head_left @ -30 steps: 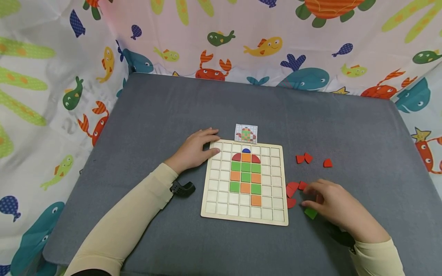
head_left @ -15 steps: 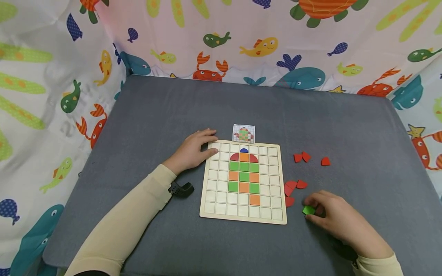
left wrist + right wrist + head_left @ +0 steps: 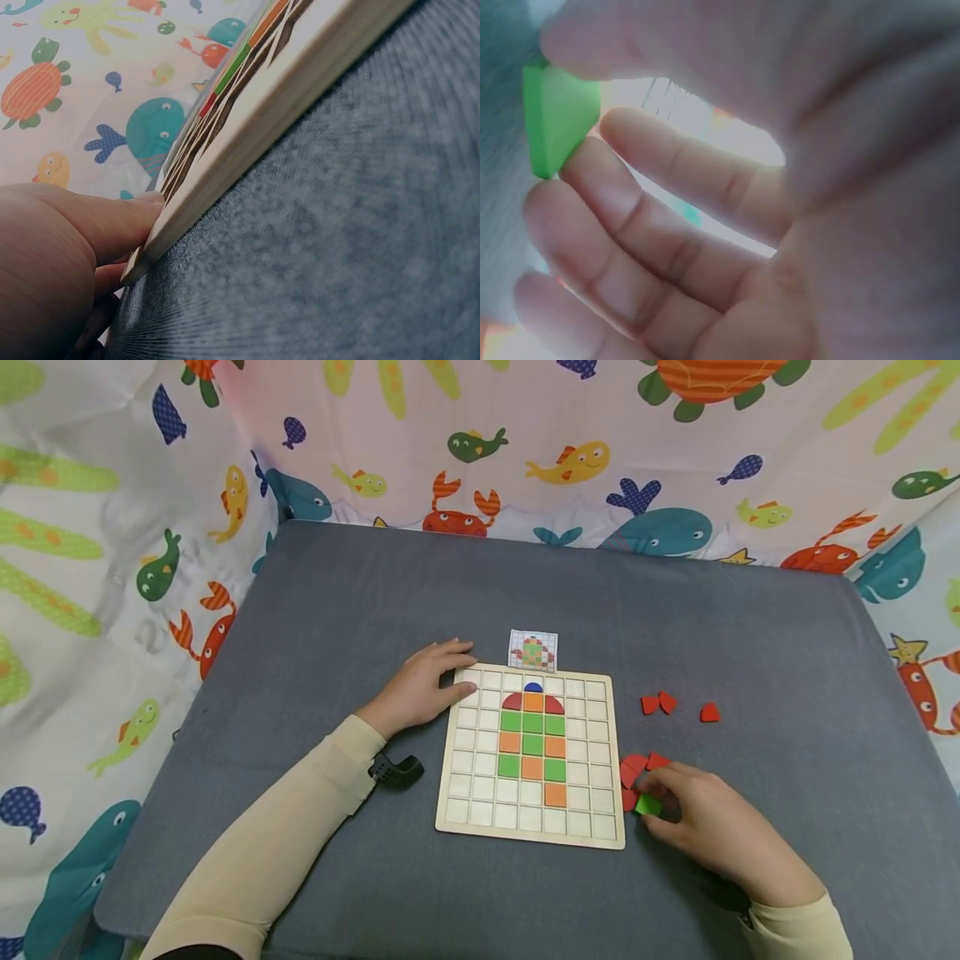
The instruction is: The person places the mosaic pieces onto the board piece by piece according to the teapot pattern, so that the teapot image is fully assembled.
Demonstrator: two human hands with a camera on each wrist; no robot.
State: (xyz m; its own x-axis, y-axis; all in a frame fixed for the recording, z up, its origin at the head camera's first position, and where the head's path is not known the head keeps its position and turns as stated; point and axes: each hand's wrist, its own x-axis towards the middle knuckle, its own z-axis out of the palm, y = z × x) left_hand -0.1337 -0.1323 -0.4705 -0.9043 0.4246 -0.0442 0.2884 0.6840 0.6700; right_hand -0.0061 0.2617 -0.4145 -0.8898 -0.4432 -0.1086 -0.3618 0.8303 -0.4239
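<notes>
A wooden grid board (image 3: 465,832) carries green, orange, red and blue pieces in a figure down its middle columns. My left hand (image 3: 420,687) holds the board's far left corner; in the left wrist view the thumb (image 3: 131,223) lies over its edge and a finger shows beyond the corner. Right of the board, my right hand (image 3: 708,827) pinches a green square tile (image 3: 648,805). In the right wrist view, that green tile (image 3: 559,120) sits between thumb and fingertips. Red pieces (image 3: 633,765) lie just beyond the right fingertips, partly hidden by them.
A small printed card (image 3: 533,650) with a coloured grid picture lies against the board's far edge. Several loose red pieces (image 3: 666,702) are spread right of the board. A patterned curtain (image 3: 525,410) stands behind the grey table (image 3: 360,585).
My right hand has taken hold of the green tile and moved it left, towards the board and the red pieces. The left hand has kept its place at the corner.
</notes>
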